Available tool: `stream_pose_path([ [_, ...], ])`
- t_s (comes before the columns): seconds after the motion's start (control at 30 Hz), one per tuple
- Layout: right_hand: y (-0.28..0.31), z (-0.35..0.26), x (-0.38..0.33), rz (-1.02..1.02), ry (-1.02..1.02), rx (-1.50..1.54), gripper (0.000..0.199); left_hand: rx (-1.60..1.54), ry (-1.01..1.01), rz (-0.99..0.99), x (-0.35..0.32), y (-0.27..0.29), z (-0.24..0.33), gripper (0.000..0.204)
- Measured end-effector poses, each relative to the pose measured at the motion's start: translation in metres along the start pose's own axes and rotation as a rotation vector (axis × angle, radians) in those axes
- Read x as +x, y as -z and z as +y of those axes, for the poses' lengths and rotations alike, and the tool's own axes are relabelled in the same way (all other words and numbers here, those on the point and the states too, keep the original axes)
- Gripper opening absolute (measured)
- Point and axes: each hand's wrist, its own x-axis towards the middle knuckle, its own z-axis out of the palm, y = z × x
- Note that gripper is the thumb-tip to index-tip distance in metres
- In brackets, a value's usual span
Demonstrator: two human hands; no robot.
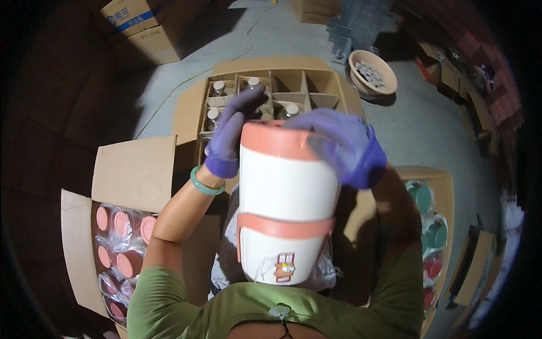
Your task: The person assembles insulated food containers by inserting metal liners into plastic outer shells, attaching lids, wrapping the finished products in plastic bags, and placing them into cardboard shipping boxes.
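Note:
A tall white container [288,189] with a coral top and a coral band round its lower part stands close to my body. A small cartoon print shows near its base, and clear plastic film lies beside it. My left hand [231,127], in a purple glove, is at the upper left of the container with its fingers stretched out past the rim. Over the right side of the coral top curls my right hand [344,144], gloved too and slightly blurred; its fingertips are partly hidden. Beyond both hands sits an open cardboard box [353,93] with dividers and several white-capped bottles [219,86].
At the left, an open carton [76,243] holds several film-wrapped, coral-topped containers [130,264]. Another carton [446,198] at the right holds green-topped and red-topped ones. A pink basin [389,73] stands far right; stacked cartons [152,45] stand far left.

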Motion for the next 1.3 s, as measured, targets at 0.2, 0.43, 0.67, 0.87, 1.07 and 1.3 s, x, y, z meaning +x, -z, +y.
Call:
stream_pose_path([
  [0.2,-0.037,0.080,0.004,0.062,-0.257,0.476,0.060,0.771,-0.243,-0.078,-0.025,-0.007,0.033,0.063],
  [0.43,-0.034,0.081,0.004,0.141,-0.131,0.457,0.067,0.804,-0.037,0.003,-0.012,-0.022,0.057,0.086],
  [0.67,-0.033,0.074,0.019,0.255,-0.123,0.412,0.073,0.951,-0.182,0.004,-0.014,-0.030,0.075,0.055],
  [0.87,-0.029,0.082,0.023,0.210,-0.256,0.307,0.061,0.640,0.024,0.127,-0.023,-0.018,0.078,0.067],
  [1.07,-0.034,0.086,0.028,-0.039,-0.263,0.307,0.058,0.786,0.390,0.218,-0.027,-0.009,0.057,0.086],
  [1.3,-0.044,0.089,0.051,0.147,-0.173,0.780,0.066,1.156,-0.665,-0.365,0.026,0.031,0.061,0.078],
])
